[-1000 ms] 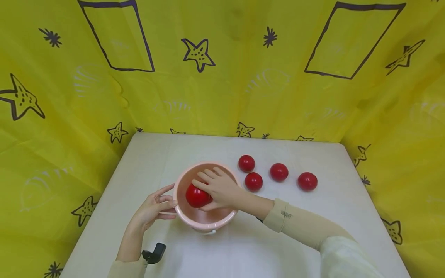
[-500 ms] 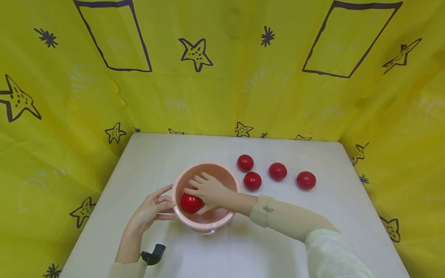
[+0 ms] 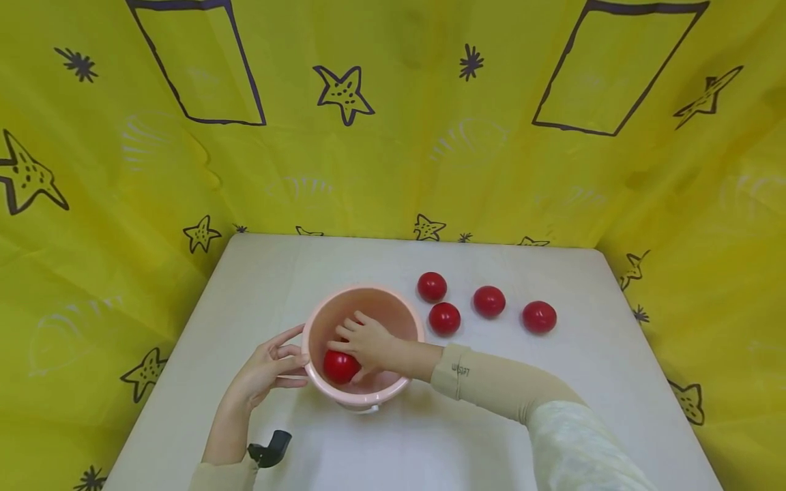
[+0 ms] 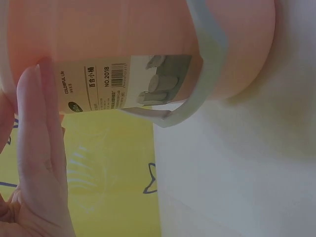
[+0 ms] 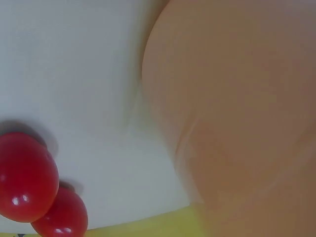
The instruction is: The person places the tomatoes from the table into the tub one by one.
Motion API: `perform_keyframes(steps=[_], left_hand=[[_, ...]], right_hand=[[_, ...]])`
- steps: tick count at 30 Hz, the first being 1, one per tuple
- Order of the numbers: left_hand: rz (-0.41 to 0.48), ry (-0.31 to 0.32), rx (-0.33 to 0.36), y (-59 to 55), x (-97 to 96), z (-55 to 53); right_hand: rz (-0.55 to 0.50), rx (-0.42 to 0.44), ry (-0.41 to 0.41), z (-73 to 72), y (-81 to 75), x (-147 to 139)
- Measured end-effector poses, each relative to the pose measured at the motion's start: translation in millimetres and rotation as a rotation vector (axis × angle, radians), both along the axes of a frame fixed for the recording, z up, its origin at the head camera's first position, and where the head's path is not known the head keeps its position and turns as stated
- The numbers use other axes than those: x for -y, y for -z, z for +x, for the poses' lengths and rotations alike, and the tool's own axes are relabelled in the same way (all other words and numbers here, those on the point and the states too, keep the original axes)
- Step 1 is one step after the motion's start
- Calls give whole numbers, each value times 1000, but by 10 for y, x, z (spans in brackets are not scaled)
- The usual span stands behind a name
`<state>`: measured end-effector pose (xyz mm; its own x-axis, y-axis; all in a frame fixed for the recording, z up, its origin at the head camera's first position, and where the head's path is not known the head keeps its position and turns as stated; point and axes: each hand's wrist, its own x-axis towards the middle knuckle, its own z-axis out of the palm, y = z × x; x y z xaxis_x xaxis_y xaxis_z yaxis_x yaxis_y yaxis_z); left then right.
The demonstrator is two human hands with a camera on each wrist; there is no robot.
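My right hand [image 3: 370, 344] is down inside a pink bucket [image 3: 402, 310], gripping a shiny red ball [image 3: 341, 367] low against the near-left wall. Outside, my left hand [image 3: 265, 368] touches the bucket's left side close to the rim, fingers fairly straight and the thumb by the edge. The left wrist view shows those fingers [image 4: 34, 118] flat along the wall, beside a printed label [image 4: 118, 81] and a pale handle [image 4: 215, 49]. The right wrist view holds mostly the bucket's outer wall [image 5: 237, 98]; the right hand is hidden there.
Several red balls lie right of the bucket: two close to it [image 3: 445, 318] [image 3: 432, 287], then one farther right [image 3: 489, 301] and one rightmost [image 3: 539, 317]. They rest on a white table [image 3: 491, 436]. A yellow patterned curtain [image 3: 393, 170] encloses its back and sides.
The right hand has carried the red ball left and deeper into the bucket. The left hand stays at the rim, and the other balls keep their places.
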<state>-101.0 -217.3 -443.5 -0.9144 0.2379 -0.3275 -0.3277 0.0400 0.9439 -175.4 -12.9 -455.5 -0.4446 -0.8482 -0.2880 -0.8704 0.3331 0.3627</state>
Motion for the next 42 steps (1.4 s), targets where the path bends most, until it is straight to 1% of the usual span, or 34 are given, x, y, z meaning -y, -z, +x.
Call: perform_keyframes(steps=[7, 14, 16, 18, 21, 24, 26, 30, 32, 33, 35, 37, 42], left_hand=[[-3, 4, -11, 0, 4, 8], [-2, 4, -18, -1, 1, 7], [-3, 4, -17, -2, -1, 6], [-4, 3, -17, -3, -4, 6], [1, 3, -15, -6, -7, 4], [5, 5, -14, -4, -8, 3], [5, 5, -13, -2, -8, 5], [1, 4, -12, 7, -5, 11], [2, 2, -12, 10, -8, 13], [1, 1, -12, 10, -9, 13], [0, -1, -13, 9, -12, 14], [0, -2, -13, 8, -13, 14], [-3, -4, -15, 12, -6, 15]], right_hand=[[68, -37, -6, 22, 23, -1], [139, -103, 12, 9, 50, 8], [140, -100, 14, 6, 49, 10], [119, -92, 17, 2, 42, 7], [39, -72, 27, -5, 17, -15], [-88, -34, 50, -18, -21, -54], [-176, 12, 84, -20, -53, -91], [-351, 139, 173, -6, -121, -201], [-427, 170, 206, -5, -148, -275], [-462, 170, 215, -9, -160, -316], [-520, 139, 231, -27, -182, -410], [-569, 107, 269, -53, -213, -518], [-679, 75, 422, -150, -291, -830]])
